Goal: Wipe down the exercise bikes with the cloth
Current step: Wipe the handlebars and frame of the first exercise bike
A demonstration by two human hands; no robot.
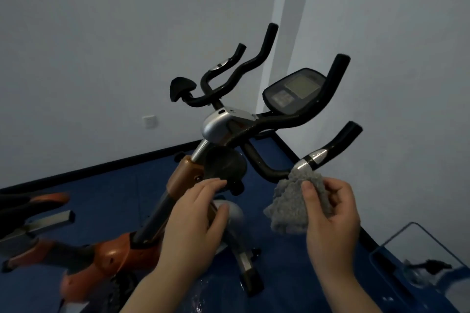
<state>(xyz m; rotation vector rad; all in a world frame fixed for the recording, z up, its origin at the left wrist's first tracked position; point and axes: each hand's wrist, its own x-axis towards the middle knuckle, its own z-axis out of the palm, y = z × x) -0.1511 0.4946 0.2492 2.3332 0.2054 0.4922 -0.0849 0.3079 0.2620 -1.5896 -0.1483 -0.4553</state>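
While the exercise bike (223, 129) stood on blue floor (106, 185) in a pale-walled corner (287, 33), the right hand (330, 213) pinched the grey cloth (295, 201) just below a handlebar grip (318, 157). Left hand (195, 218) fingers lay loosely open, possibly touching the frame.

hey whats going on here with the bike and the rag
A person is standing over an exercise bike, cleaning it. The right hand holds a grey fluffy cloth bunched up just below the near handlebar, close to its silver band; whether the cloth touches the bar is hard to tell. The left hand is open, fingers reaching toward the black knob on the frame. The console sits above, and part of another bike shows at the left.
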